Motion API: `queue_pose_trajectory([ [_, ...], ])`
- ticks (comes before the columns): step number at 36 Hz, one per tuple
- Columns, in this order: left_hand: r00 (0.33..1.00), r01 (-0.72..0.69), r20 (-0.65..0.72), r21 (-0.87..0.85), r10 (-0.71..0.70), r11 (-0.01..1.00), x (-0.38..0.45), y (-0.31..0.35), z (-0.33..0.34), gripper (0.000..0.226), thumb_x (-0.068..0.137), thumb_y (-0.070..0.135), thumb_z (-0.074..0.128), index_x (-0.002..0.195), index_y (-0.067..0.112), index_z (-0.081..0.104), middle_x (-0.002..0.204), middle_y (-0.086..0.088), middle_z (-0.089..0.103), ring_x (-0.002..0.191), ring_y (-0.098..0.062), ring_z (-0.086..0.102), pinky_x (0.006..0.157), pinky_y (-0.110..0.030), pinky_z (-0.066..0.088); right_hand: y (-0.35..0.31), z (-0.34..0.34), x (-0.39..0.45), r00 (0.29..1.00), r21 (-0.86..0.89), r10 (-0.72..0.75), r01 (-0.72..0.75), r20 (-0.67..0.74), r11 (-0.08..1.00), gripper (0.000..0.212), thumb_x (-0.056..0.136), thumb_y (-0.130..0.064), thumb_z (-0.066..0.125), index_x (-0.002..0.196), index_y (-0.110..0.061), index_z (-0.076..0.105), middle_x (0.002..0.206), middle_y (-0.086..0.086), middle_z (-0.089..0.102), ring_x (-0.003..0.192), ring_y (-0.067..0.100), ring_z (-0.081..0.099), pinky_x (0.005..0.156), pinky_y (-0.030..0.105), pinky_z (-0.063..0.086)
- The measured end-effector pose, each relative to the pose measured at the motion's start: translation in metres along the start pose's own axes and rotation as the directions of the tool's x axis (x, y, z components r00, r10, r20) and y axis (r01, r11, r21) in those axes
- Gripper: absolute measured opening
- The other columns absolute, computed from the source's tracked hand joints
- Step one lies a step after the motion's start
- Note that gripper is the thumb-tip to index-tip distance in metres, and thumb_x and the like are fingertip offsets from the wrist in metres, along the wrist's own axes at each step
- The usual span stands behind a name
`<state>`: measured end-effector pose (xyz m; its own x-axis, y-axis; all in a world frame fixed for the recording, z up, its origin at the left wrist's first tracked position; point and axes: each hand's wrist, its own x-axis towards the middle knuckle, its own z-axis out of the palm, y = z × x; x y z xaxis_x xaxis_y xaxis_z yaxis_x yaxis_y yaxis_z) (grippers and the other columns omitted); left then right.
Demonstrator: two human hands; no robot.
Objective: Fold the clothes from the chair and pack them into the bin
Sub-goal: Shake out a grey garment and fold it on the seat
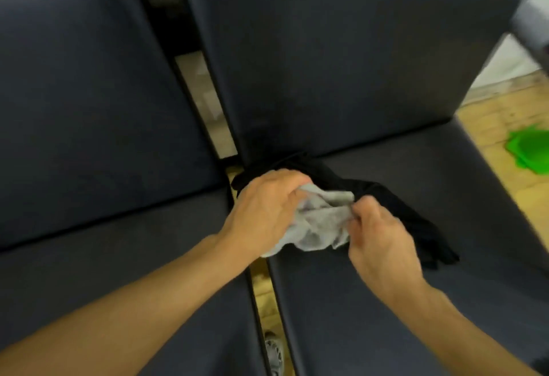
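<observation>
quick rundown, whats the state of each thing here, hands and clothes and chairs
left hand: grips the grey garment, fingers curled into it
right hand: pinches the grey garment's edge
grey garment: crumpled, unfolded, held between both hands
black garment: unfolded, lying on the right chair seat, partly under the hands
right chair: holds the black garment
left chair: seat bare where visible
green object: on the floor, blurred

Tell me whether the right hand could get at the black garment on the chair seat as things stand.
Probably yes. The black garment lies on the seat right beside the right hand, nothing between them, but that hand and the left hand both grip the grey cloth, so it must let go first.
</observation>
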<state>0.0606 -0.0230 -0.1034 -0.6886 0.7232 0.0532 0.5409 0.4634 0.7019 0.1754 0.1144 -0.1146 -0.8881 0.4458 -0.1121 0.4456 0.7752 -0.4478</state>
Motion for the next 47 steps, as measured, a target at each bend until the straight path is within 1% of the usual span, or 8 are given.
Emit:
queue_pose_trajectory([
  [4, 0.975, 0.081, -0.199, -0.081, -0.095, 0.993, 0.033, 0.059, -0.067, 0.022, 0.093, 0.02, 0.044, 0.094, 0.016, 0.065, 0.086, 0.002, 0.066, 0.079, -0.011, 0.061, 0.071, -0.033, 0.049, -0.018, -0.1, 0.019, 0.994, 0.205, 0.105, -0.102, -0.007, 0.974, 0.021, 0.091, -0.019, 0.049, 0.075, -0.018, 0.034, 0.071, -0.001, 0.053, 0.064, 0.019, 0.051, 0.054, 0.034, 0.034],
  [8, 0.917, 0.131, -0.358, -0.146, -0.176, 0.981, 0.06, 0.143, -0.165, 0.019, 0.098, 0.02, 0.046, 0.088, 0.009, 0.057, 0.078, -0.003, 0.058, 0.065, -0.005, 0.05, 0.056, -0.022, 0.039, -0.054, -0.221, 0.022, 0.986, 0.256, 0.075, -0.035, -0.151, 0.966, 0.021, 0.084, -0.007, 0.053, 0.073, -0.014, 0.037, 0.06, -0.001, 0.048, 0.053, 0.013, 0.044, 0.048, 0.019, 0.037],
  [18, 0.853, 0.037, -0.494, -0.263, -0.167, 0.964, 0.048, 0.382, -0.429, 0.029, 0.096, 0.025, 0.05, 0.079, 0.002, 0.054, 0.075, -0.007, 0.052, 0.069, -0.015, 0.049, 0.063, -0.026, 0.046, -0.202, -0.506, -0.013, 0.937, 0.366, -0.279, 0.34, -0.211, 0.866, 0.022, 0.091, -0.005, 0.041, 0.077, -0.018, 0.051, 0.076, 0.003, 0.058, 0.067, 0.015, 0.048, 0.055, 0.018, 0.034],
  [24, 0.838, -0.098, -0.499, -0.533, -0.219, 0.84, -0.02, 0.455, -0.54, 0.021, 0.097, 0.019, 0.05, 0.082, 0.009, 0.062, 0.08, -0.002, 0.06, 0.074, -0.014, 0.057, 0.067, -0.028, 0.05, -0.308, -0.612, -0.073, 0.831, 0.364, -0.555, 0.511, 0.022, 0.779, 0.043, 0.08, -0.056, 0.055, 0.087, -0.016, 0.069, 0.081, 0.003, 0.067, 0.066, 0.006, 0.057, 0.066, 0.02, 0.043],
  [31, 0.783, -0.162, -0.618, -0.308, -0.067, 0.938, -0.097, 0.492, -0.628, 0.042, 0.093, 0.03, 0.055, 0.058, 0.019, 0.034, 0.056, 0.006, 0.036, 0.054, -0.011, 0.033, 0.052, -0.021, 0.031, -0.447, -0.616, -0.144, 0.712, 0.384, -0.689, 0.603, 0.137, 0.699, 0.031, 0.067, -0.022, 0.063, 0.096, -0.013, 0.068, 0.088, 0.001, 0.07, 0.078, 0.013, 0.067, 0.072, 0.027, 0.054],
  [36, 0.778, -0.169, -0.623, -0.075, 0.087, 0.983, -0.13, 0.506, -0.661, 0.046, 0.093, 0.034, 0.055, 0.055, 0.018, 0.034, 0.055, 0.004, 0.035, 0.05, -0.01, 0.032, 0.047, -0.019, 0.031, -0.522, -0.595, -0.18, 0.602, 0.805, -0.75, 0.284, 0.273, 0.521, 0.047, 0.075, -0.012, 0.073, 0.12, -0.011, 0.057, 0.111, 0.01, 0.068, 0.103, 0.024, 0.066, 0.088, 0.034, 0.055],
  [39, 0.845, -0.193, -0.523, -0.102, 0.112, 0.976, -0.164, 0.496, -0.694, 0.042, 0.092, 0.036, 0.058, 0.058, 0.014, 0.048, 0.06, -0.003, 0.05, 0.053, -0.01, 0.045, 0.053, -0.017, 0.041, -0.58, -0.575, -0.201, 0.679, 0.847, -0.703, 0.232, 0.211, 0.478, 0.047, 0.073, -0.036, 0.071, 0.112, -0.012, 0.062, 0.103, 0.005, 0.072, 0.098, 0.019, 0.068, 0.087, 0.033, 0.055],
  [47, 0.99, 0.123, -0.012, -0.37, -0.137, 0.921, -0.261, 0.396, -0.728, 0.061, 0.085, 0.068, 0.043, 0.123, 0.024, 0.057, 0.121, 0.01, 0.064, 0.113, -0.006, 0.059, 0.099, -0.036, 0.045, -0.652, -0.557, -0.224, 0.779, 0.915, -0.579, 0.014, 0.243, 0.402, 0.016, 0.09, -0.009, 0.057, 0.102, -0.002, 0.064, 0.088, 0.011, 0.073, 0.08, 0.02, 0.071, 0.07, 0.031, 0.059],
])
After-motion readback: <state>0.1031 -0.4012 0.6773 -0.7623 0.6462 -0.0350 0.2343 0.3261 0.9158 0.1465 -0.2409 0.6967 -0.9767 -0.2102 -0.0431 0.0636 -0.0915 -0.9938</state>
